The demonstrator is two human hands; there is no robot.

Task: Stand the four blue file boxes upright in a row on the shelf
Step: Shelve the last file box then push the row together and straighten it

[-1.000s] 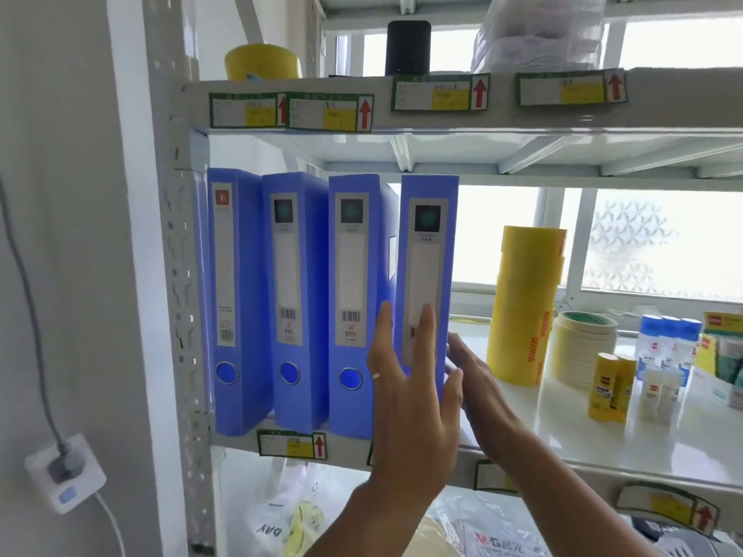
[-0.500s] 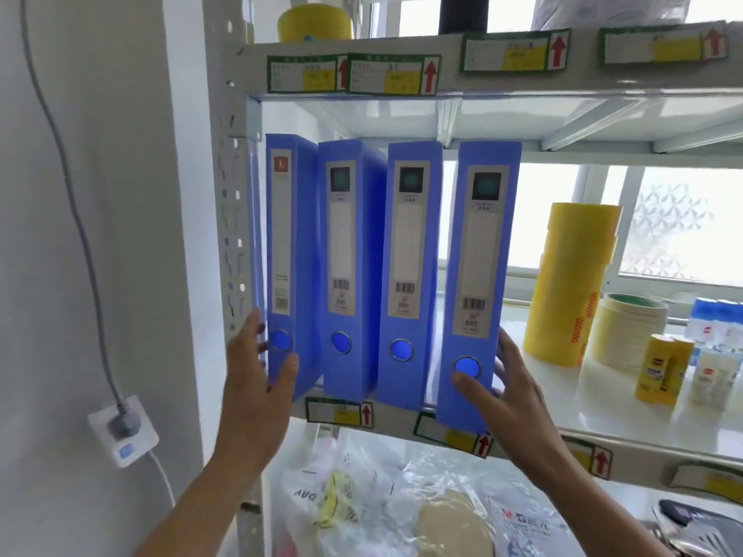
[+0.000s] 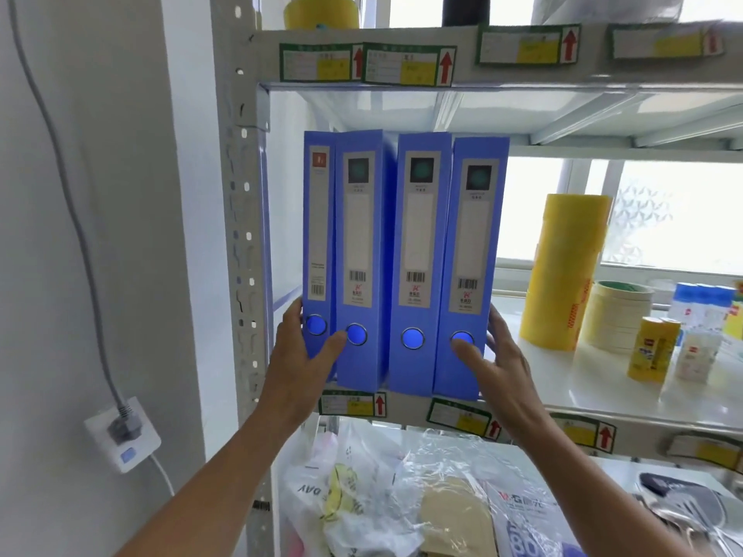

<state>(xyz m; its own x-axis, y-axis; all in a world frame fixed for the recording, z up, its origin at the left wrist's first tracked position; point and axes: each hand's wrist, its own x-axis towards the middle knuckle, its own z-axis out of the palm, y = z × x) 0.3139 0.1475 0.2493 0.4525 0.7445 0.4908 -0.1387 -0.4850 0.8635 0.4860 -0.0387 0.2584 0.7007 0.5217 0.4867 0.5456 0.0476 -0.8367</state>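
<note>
Several blue file boxes stand upright side by side at the left end of the white shelf [image 3: 603, 400]. The leftmost box [image 3: 317, 235] is the thinnest; the second [image 3: 360, 251], third [image 3: 418, 259] and rightmost box [image 3: 470, 267] follow, spines facing me. My left hand [image 3: 305, 363] clasps the bottom of the leftmost box, thumb across its spine toward the second. My right hand [image 3: 496, 363] grips the bottom of the rightmost box, thumb on its spine, fingers round its right side. The row is squeezed between both hands.
A tall stack of yellow tape rolls [image 3: 563, 271] stands right of the boxes, then cream tape rolls [image 3: 619, 315], glue sticks [image 3: 653, 347] and small bottles. The grey shelf post [image 3: 241, 235] is at the left. Plastic bags [image 3: 402, 496] fill the shelf below. A wall socket [image 3: 122, 434] is lower left.
The boxes have come together into a tighter row; gaps between them have closed. My left hand now wraps the leftmost box, my right hand presses the rightmost one inward.
</note>
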